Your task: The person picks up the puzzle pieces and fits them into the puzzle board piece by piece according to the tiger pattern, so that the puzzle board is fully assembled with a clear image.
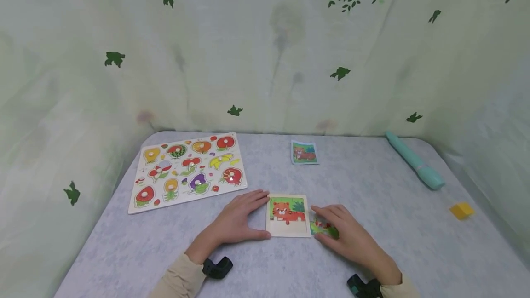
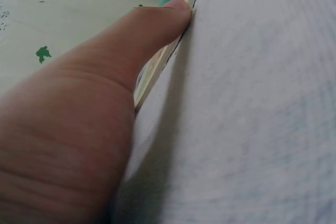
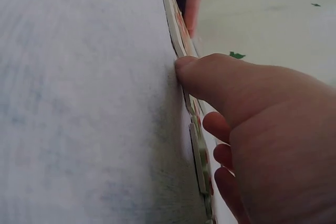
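Note:
A small wooden puzzle tray [image 1: 288, 229] lies flat on the table, with tiger pieces [image 1: 288, 211] in its upper part and bare wood along the bottom. At its left side is my left hand [image 1: 238, 217], thumb and fingers spread, touching the edge near the lower and upper corners. My right hand [image 1: 349, 236] rests at the tray's right side, its thumb [image 3: 202, 74] against the edge in the right wrist view. Beneath that hand lie green puzzle pieces [image 1: 319, 227], partly hidden by its fingers. No grip on a piece shows.
Behind the tray lies a small tiger picture card [image 1: 304, 153]. A fruit peg puzzle board [image 1: 188, 171] is at the left. To the right are a rolled teal mat [image 1: 415, 161] and a yellow block [image 1: 462, 210]. A printed curtain [image 1: 256, 59] hangs behind the table.

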Motion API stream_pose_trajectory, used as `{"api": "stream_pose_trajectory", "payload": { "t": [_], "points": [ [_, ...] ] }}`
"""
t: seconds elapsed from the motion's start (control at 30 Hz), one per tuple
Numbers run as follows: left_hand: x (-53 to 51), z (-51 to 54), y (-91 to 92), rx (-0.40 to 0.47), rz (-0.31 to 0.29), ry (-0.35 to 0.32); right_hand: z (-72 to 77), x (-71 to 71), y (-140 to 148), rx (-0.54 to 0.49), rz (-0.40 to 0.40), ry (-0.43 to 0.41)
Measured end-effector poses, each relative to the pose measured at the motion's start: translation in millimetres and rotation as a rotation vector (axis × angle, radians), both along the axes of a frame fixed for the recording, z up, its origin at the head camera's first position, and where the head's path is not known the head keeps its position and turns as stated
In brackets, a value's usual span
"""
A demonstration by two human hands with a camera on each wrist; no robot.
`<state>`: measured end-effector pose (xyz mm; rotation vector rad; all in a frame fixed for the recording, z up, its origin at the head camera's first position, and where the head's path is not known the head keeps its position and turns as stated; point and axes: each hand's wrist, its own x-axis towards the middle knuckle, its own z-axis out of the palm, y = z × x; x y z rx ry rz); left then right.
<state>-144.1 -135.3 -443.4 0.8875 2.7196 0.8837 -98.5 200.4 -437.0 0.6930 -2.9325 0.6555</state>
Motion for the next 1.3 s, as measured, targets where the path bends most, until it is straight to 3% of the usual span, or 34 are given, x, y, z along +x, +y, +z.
{"api": "stream_pose_trajectory", "payload": {
  "t": [0.33, 0.67, 1.3],
  "points": [
    [-0.7, -1.6, -0.4, -0.009, -0.001, 0.03, 0.9, -0.8, 2.2, 0.001, 0.002, 0.01],
    [0.5, -0.2, -2.7, -0.01, -0.004, 0.02, -2.0, 0.3, 2.5, -0.027, 0.031, 0.057],
    [-1.6, -2.1, -1.2, 0.007, 0.0, 0.017, -8.6, -2.9, 4.4, -0.046, 0.01, 0.1]
  ]
}}
